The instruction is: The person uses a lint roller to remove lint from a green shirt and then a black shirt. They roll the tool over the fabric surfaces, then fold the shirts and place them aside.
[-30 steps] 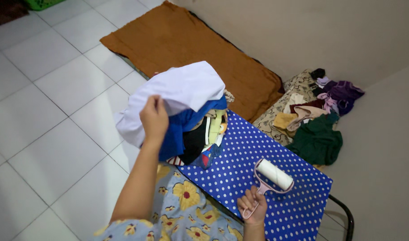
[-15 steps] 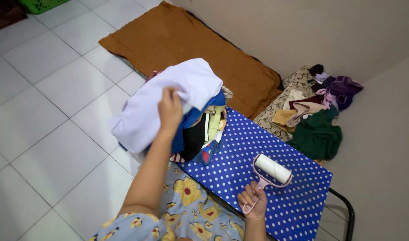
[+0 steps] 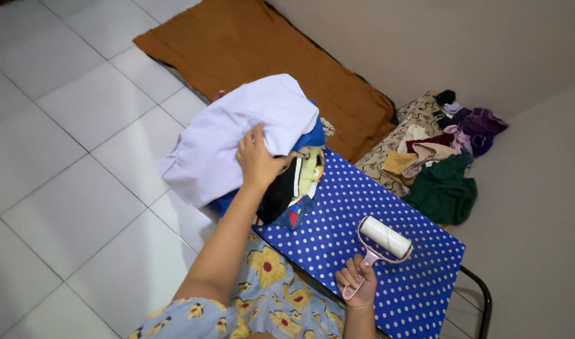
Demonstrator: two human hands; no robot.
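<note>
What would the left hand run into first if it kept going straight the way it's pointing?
The white garment on top of the clothes pile. The left hand already lies against it, fingers pointing up and away from the person.

No packages, labels, signs or screens in view

A home laundry corner is shown: a white tiled floor (image 3: 68, 163), a brown mat (image 3: 262, 56) laid by the wall, a dotted ironing board (image 3: 363, 251), and clothes (image 3: 444, 157) heaped about.
</note>
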